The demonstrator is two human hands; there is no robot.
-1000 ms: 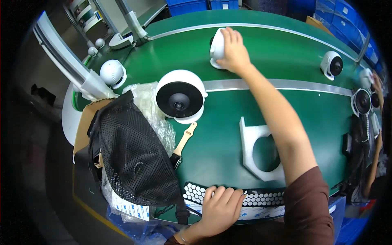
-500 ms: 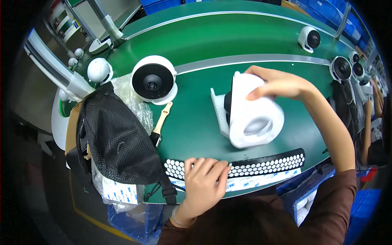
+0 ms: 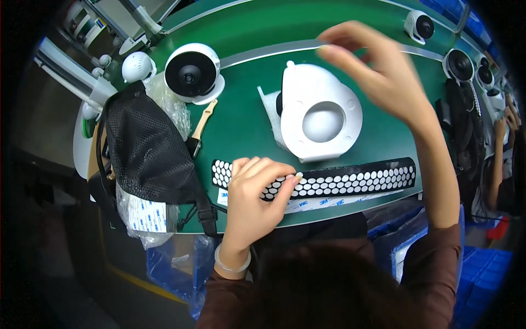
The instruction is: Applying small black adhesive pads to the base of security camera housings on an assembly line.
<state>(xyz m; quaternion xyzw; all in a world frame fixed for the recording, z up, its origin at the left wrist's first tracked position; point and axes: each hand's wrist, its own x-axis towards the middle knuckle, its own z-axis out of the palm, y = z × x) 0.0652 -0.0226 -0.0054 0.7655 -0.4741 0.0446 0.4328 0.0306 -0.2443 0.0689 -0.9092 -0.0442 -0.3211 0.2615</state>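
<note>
A white camera housing lies on its side on the green table, its round recessed base opening facing me. Its front rests against a pale foam piece. My right hand is above and right of the housing, apart from it, empty, with thumb and fingers spread. Nearer me, a black strip with rows of round white pads lies across a white printed backing sheet. My left hand rests on the strip's left part, thumb and forefinger pinched together; whether they hold a pad is too small to tell.
At left stand a white camera with a black face, a wristwatch, a black mesh bag and clear plastic wrap. More cameras line the right side, beyond which another person's arm shows. A metal rail crosses behind.
My right hand has let go of the housing and lifted away from it. The housing now sits with its base opening turned more toward me. My left hand stays pinched at the strip.
</note>
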